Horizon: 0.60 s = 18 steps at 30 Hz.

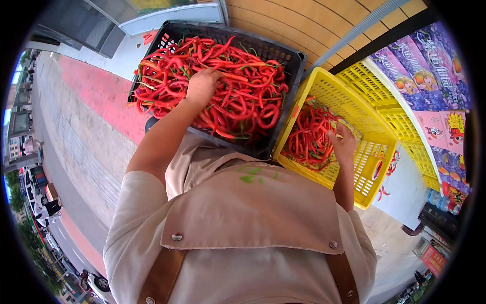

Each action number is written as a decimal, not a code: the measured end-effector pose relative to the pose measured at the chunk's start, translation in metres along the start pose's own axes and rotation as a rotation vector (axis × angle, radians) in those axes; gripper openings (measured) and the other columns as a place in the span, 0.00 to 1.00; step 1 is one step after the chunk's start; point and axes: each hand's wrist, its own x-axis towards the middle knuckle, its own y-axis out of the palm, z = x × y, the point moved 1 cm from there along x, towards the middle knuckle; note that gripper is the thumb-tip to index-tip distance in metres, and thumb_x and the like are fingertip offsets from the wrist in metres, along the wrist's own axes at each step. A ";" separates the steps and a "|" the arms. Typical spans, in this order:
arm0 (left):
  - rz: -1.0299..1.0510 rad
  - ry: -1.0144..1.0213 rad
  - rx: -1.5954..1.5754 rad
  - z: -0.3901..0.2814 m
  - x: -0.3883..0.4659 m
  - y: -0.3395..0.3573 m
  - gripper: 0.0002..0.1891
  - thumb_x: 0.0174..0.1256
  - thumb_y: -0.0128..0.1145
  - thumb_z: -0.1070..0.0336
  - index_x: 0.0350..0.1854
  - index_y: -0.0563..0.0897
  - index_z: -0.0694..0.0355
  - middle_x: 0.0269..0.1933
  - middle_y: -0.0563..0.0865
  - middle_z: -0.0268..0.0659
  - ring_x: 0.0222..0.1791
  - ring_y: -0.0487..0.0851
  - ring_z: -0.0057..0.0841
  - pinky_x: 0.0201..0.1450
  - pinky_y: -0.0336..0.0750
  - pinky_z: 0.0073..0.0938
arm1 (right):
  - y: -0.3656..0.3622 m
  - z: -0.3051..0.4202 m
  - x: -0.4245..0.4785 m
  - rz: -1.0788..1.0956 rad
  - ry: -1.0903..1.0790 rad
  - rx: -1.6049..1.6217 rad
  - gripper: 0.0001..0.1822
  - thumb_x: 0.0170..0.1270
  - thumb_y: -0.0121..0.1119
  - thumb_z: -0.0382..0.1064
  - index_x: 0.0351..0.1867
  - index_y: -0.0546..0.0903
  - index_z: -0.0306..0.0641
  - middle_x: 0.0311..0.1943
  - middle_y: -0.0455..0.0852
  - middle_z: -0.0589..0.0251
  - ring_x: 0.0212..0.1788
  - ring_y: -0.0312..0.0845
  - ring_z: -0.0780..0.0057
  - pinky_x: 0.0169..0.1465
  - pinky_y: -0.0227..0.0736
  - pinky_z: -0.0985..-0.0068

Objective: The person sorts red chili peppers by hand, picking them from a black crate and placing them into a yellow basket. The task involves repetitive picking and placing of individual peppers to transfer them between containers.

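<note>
A black plastic crate (300, 60) before me is heaped with long red chili peppers (243, 95), some with green stems. My left hand (205, 85) rests among them near the top of the heap, its fingertips touching or holding a pepper; the grip itself is not clear. To the right, a deeper yellow plastic crate (379, 133) has a smaller pile of thin red chili peppers (311, 133) at its bottom. Over the right side of that pile my right hand (343, 144) hangs inside the crate, fingers apart, with nothing visible between them.
The two crates stand side by side against a tan panelled wall (265, 19). Stacked yellow crates (402, 121) and printed cartons (436, 68) line the right side. A few loose red peppers (383, 193) lie on the floor. A paved walkway (87, 114) runs along the left.
</note>
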 end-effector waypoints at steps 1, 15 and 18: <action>-0.090 -0.015 -0.098 -0.008 0.006 -0.010 0.10 0.43 0.56 0.71 0.32 0.78 0.57 0.31 0.77 0.35 0.36 0.76 0.33 0.39 0.71 0.29 | 0.004 0.005 0.001 0.014 0.027 0.079 0.17 0.45 0.62 0.38 0.37 0.75 0.33 0.30 0.78 0.57 0.33 0.75 0.70 0.35 0.70 0.75; 0.025 -0.644 -1.817 -0.081 0.042 -0.062 0.07 0.52 0.58 0.70 0.33 0.76 0.60 0.29 0.80 0.30 0.30 0.77 0.17 0.34 0.72 0.17 | 0.054 0.131 0.045 0.464 0.004 0.940 0.12 0.57 0.52 0.33 0.42 0.71 0.33 0.37 0.74 0.67 0.39 0.69 0.82 0.44 0.64 0.83; 0.072 -0.681 -1.871 -0.093 0.037 -0.042 0.06 0.52 0.57 0.70 0.33 0.76 0.60 0.29 0.79 0.30 0.29 0.77 0.18 0.33 0.73 0.18 | 0.046 0.156 0.047 0.624 0.023 1.120 0.13 0.58 0.51 0.36 0.44 0.71 0.33 0.39 0.74 0.67 0.41 0.68 0.82 0.45 0.63 0.82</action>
